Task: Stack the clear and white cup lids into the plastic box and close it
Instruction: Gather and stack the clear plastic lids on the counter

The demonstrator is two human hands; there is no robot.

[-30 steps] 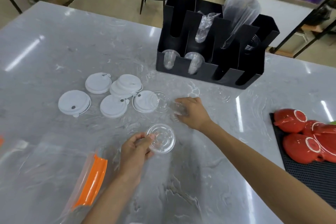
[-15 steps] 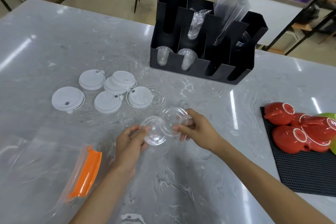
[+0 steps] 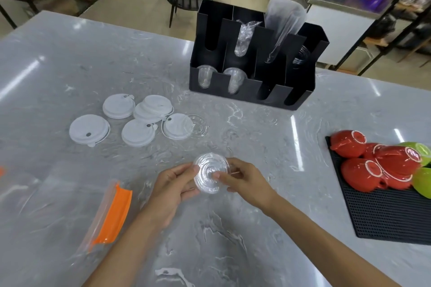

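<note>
Both hands, left hand (image 3: pixel 173 184) and right hand (image 3: pixel 245 182), pinch the clear lids (image 3: pixel 211 176) between curled fingers, nesting them just right of the plastic box (image 3: pixel 70 205).

marble table (image 3: pixel 70 58), white lids (image 3: pixel 130 121), black organizer (image 3: pixel 251 95)

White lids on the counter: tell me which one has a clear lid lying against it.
The rightmost white lid: a clear lid lies at its right edge, seemingly overlapping it. No clear lid touches the other white lids.
</note>
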